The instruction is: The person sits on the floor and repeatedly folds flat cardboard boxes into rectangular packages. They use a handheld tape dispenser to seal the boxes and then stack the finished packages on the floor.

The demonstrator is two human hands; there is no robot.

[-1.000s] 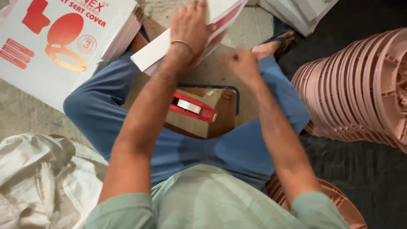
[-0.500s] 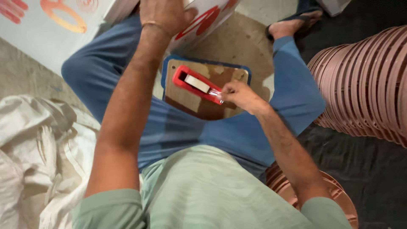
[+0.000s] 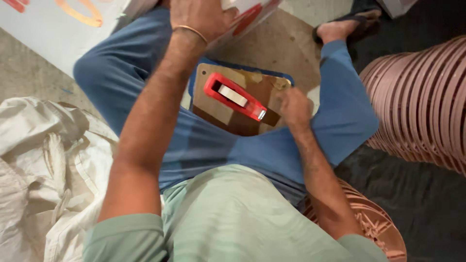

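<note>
Pulling back from the red tape dispenser [image 3: 235,96] toward the near right, right hand [image 3: 295,108] now loosely curled, apparently empty, while left hand [image 3: 201,17] keeps pressing the white box [image 3: 245,12] flat.

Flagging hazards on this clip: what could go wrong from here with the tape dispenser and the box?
1. The red tape dispenser lies loose on a board across the lap; the right hand sits by its toothed end, so it could slide off or nick a finger.
2. The left hand alone presses the white box, which may shift.
</note>
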